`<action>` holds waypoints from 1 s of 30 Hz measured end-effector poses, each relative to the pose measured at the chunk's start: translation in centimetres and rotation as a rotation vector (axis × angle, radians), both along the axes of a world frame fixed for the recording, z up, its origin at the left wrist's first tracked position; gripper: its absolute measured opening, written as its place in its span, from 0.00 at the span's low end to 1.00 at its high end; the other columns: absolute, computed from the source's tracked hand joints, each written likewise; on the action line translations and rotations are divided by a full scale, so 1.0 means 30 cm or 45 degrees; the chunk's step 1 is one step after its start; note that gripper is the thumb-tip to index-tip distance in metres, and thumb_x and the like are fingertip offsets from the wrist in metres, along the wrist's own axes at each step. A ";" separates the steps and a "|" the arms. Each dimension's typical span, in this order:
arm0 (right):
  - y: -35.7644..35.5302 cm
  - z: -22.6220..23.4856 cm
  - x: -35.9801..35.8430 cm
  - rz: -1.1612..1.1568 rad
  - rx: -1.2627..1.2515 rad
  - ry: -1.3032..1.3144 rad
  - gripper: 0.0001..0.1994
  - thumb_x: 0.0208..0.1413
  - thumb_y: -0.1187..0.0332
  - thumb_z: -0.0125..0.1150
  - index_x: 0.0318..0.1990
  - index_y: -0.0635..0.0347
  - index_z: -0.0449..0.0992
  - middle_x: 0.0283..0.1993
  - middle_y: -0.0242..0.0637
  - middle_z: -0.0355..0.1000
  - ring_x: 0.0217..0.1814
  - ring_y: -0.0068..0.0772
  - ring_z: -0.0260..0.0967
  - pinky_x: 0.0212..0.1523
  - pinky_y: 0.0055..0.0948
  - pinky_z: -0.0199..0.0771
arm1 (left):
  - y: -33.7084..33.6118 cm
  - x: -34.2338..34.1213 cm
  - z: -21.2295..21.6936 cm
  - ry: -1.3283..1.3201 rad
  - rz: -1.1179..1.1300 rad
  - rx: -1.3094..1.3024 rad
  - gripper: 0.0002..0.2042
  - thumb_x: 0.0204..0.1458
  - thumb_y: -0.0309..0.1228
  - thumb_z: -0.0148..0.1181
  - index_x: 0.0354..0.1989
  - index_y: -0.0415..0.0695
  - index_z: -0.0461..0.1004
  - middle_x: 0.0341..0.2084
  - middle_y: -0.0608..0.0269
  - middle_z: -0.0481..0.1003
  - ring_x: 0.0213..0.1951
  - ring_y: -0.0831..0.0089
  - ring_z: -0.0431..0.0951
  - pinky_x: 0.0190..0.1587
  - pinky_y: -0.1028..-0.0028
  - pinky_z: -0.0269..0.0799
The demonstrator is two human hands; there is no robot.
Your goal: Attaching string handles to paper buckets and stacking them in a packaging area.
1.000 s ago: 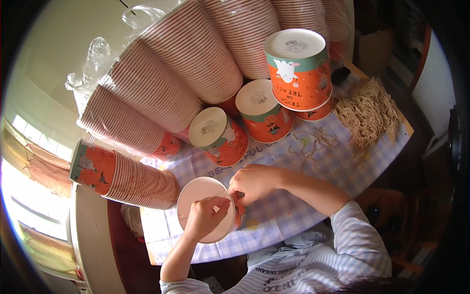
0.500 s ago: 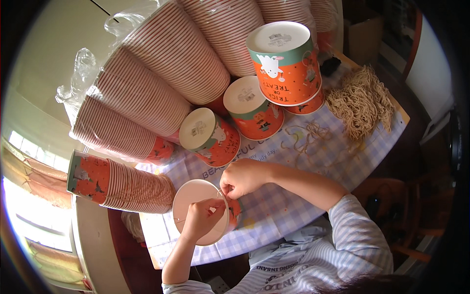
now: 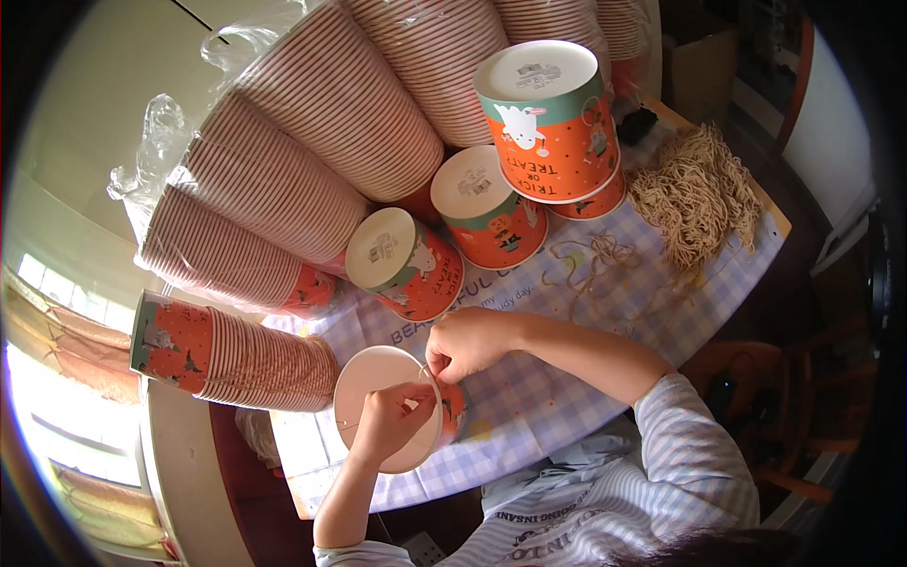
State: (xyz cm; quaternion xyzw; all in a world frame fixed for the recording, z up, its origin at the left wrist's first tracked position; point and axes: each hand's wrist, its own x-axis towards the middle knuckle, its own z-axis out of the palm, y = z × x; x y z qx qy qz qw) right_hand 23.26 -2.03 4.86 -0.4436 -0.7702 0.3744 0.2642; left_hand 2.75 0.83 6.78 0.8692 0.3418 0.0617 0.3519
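A white-lined paper bucket (image 3: pixel 357 386) with an orange outer wall is at the near left part of the checked tablecloth (image 3: pixel 539 397), its mouth turned up toward the view; a short bit of thin cord (image 3: pixel 343 424) shows against the left part of its inner wall, and the hands hide some of the interior. Just to its left, a nested stack of matching buckets (image 3: pixel 269 359) lies on its side. Beyond it, two single upturned buckets, a nearer one (image 3: pixel 416 274) and a farther one (image 3: pixel 501 230), stand with white bases up, and a larger upturned bucket (image 3: pixel 548 142) printed with a white ghost sits on another upturned bucket (image 3: pixel 592 202). Tall nested bucket stacks (image 3: pixel 368 104) in clear plastic bags (image 3: pixel 161 142) lean behind. A heap of beige cord (image 3: pixel 699 198) rests at the far right, with loose strands (image 3: pixel 595 260) near it. The left hand (image 3: pixel 385 423) reaches over the bucket's mouth, thumb and forefinger curved toward each other at the right part of the rim. The right hand (image 3: pixel 463 348) has its fingers bent inward at the rim's outer side, beside the left fingertips. What either hand pinches, and how tightly its fingers close, cannot be told.
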 end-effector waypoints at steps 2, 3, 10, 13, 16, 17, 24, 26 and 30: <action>0.000 0.001 0.001 -0.003 0.001 0.003 0.09 0.36 0.66 0.55 0.25 0.56 0.77 0.22 0.36 0.72 0.25 0.33 0.70 0.28 0.30 0.66 | -0.003 0.005 0.006 -0.001 -0.003 0.008 0.08 0.42 0.25 0.56 0.31 0.39 0.76 0.24 0.58 0.76 0.24 0.72 0.77 0.28 0.77 0.73; -0.001 0.003 0.001 -0.002 -0.019 -0.003 0.08 0.36 0.66 0.55 0.25 0.57 0.77 0.21 0.36 0.72 0.25 0.33 0.70 0.27 0.30 0.66 | -0.005 0.007 0.009 -0.003 -0.007 0.016 0.08 0.42 0.25 0.56 0.31 0.39 0.76 0.24 0.58 0.76 0.24 0.72 0.77 0.28 0.77 0.73; 0.007 0.003 0.012 -0.013 -0.079 -0.029 0.09 0.35 0.65 0.55 0.24 0.57 0.77 0.20 0.36 0.71 0.23 0.31 0.69 0.26 0.29 0.65 | -0.002 0.011 0.007 -0.017 0.003 -0.004 0.08 0.41 0.25 0.57 0.31 0.39 0.76 0.24 0.58 0.76 0.24 0.72 0.77 0.28 0.77 0.73; -0.001 0.007 0.008 -0.048 -0.065 0.008 0.09 0.35 0.65 0.55 0.23 0.57 0.77 0.19 0.36 0.71 0.22 0.31 0.68 0.25 0.29 0.65 | 0.000 0.005 0.002 -0.007 -0.006 0.018 0.08 0.41 0.25 0.57 0.31 0.39 0.76 0.23 0.58 0.76 0.24 0.72 0.77 0.28 0.77 0.73; 0.001 0.003 0.007 -0.005 -0.059 -0.012 0.08 0.36 0.64 0.55 0.22 0.57 0.77 0.18 0.35 0.70 0.21 0.30 0.68 0.25 0.29 0.65 | -0.003 0.007 0.001 0.002 -0.006 0.018 0.08 0.41 0.25 0.57 0.31 0.39 0.76 0.23 0.58 0.76 0.24 0.72 0.77 0.28 0.77 0.73; -0.001 0.006 0.006 -0.003 -0.059 -0.011 0.08 0.36 0.64 0.55 0.22 0.57 0.77 0.18 0.35 0.70 0.21 0.30 0.68 0.25 0.29 0.65 | -0.004 0.007 0.001 -0.002 0.001 0.014 0.08 0.41 0.25 0.57 0.31 0.39 0.75 0.23 0.58 0.76 0.24 0.73 0.77 0.28 0.77 0.73; -0.002 0.008 0.001 -0.018 -0.071 -0.017 0.09 0.36 0.64 0.55 0.22 0.58 0.77 0.17 0.35 0.70 0.20 0.31 0.67 0.24 0.29 0.64 | -0.006 0.006 0.006 -0.022 0.001 0.018 0.08 0.41 0.25 0.57 0.31 0.39 0.75 0.23 0.59 0.76 0.24 0.73 0.77 0.28 0.78 0.72; 0.001 0.008 -0.001 0.007 -0.087 -0.024 0.09 0.36 0.63 0.55 0.22 0.58 0.76 0.17 0.36 0.70 0.20 0.31 0.67 0.24 0.29 0.64 | -0.008 0.006 0.007 -0.030 0.009 0.022 0.08 0.41 0.24 0.57 0.31 0.39 0.75 0.23 0.59 0.76 0.24 0.73 0.77 0.28 0.78 0.72; 0.013 -0.020 -0.003 0.060 -0.151 0.078 0.11 0.38 0.61 0.57 0.23 0.59 0.77 0.17 0.37 0.70 0.19 0.29 0.66 0.24 0.29 0.64 | -0.014 0.015 0.007 -0.055 0.017 0.045 0.07 0.41 0.24 0.57 0.30 0.39 0.75 0.22 0.59 0.76 0.23 0.74 0.77 0.27 0.78 0.72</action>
